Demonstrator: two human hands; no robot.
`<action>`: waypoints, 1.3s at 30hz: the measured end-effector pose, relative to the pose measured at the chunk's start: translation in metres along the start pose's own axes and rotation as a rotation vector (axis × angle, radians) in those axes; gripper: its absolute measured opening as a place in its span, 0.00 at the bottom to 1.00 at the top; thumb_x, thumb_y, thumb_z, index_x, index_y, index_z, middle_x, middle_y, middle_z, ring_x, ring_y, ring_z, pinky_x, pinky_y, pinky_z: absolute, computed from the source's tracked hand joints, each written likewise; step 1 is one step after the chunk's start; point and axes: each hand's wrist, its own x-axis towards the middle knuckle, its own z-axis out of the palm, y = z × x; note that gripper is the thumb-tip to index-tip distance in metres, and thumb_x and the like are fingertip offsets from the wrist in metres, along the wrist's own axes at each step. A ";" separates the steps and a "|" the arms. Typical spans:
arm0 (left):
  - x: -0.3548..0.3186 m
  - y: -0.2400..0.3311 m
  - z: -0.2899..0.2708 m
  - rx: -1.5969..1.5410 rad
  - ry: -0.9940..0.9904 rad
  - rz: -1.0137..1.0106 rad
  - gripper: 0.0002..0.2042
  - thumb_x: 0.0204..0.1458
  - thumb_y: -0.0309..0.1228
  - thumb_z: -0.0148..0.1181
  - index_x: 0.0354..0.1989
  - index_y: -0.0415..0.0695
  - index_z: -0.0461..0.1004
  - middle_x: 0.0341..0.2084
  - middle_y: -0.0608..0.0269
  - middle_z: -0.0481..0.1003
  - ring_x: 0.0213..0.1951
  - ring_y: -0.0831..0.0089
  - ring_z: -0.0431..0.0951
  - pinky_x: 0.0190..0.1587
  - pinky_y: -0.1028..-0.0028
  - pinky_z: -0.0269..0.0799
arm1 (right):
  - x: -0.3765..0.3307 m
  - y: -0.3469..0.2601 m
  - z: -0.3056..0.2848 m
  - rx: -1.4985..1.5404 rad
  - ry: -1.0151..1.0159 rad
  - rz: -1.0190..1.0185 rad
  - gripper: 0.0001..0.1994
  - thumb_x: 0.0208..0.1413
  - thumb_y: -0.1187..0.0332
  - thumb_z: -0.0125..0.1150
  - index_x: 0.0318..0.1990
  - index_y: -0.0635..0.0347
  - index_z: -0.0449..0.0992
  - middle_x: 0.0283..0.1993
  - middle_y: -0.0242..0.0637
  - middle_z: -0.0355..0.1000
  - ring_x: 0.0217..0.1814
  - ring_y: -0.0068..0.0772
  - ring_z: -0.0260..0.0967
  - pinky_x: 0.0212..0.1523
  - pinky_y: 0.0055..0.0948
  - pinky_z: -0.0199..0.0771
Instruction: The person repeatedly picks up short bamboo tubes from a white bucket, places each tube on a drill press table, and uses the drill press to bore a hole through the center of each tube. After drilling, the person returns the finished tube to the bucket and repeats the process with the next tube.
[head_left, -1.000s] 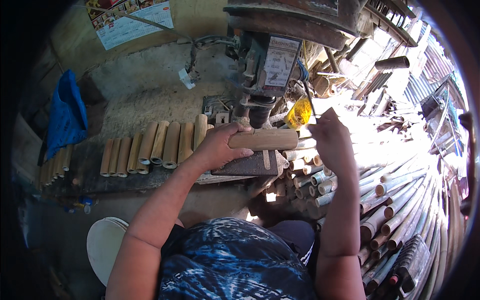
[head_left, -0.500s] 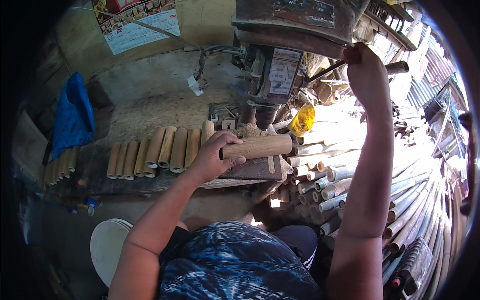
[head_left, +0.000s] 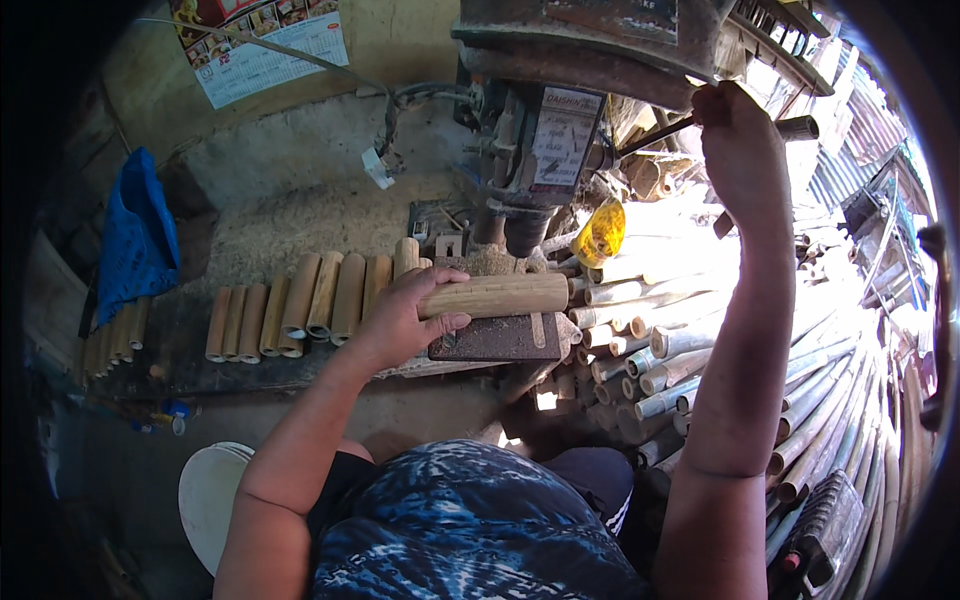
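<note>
A short, pale bamboo section (head_left: 500, 296) is found lying on its side, roughly level, above the dark metal plate (head_left: 495, 342) of a drill press (head_left: 545, 105). Its left end is held by the left hand (head_left: 400, 315); the grip is closed around it, with the thumb placed along the near side and the fingers over the top. The right end is left unheld. Directly behind the section, the chuck (head_left: 527, 232) is seen pointing downward; whether the section is touched by a bit cannot be told.

A rod-like lever (head_left: 655, 136) at the right of the machine is grasped by the right hand (head_left: 742, 150), which is raised well above the section, its grip closed in a fist about the lever's outer end. The plate is scattered with sawdust, and more is heaped behind the section.

To the left, a row of cut bamboo pieces (head_left: 298, 305) is set side by side on the surface (head_left: 262, 228), the open near ends being turned toward the person. Farther left, more pieces are partly covered by a blue bag (head_left: 138, 240). A yellow container (head_left: 600, 235) is noted just right of the chuck. Beyond it, a large stack of long bamboo poles (head_left: 690, 375) is spread across the right side. A calendar (head_left: 272, 60) is fixed to the back wall.
</note>
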 end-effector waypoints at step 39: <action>0.003 0.002 -0.026 -0.101 -0.093 -0.215 0.28 0.50 0.40 0.76 0.60 0.47 0.75 0.48 0.61 0.80 0.49 0.72 0.78 0.55 0.70 0.73 | -0.087 0.013 -0.001 0.143 0.091 -0.082 0.08 0.67 0.66 0.58 0.42 0.63 0.76 0.28 0.37 0.75 0.24 0.23 0.67 0.27 0.27 0.67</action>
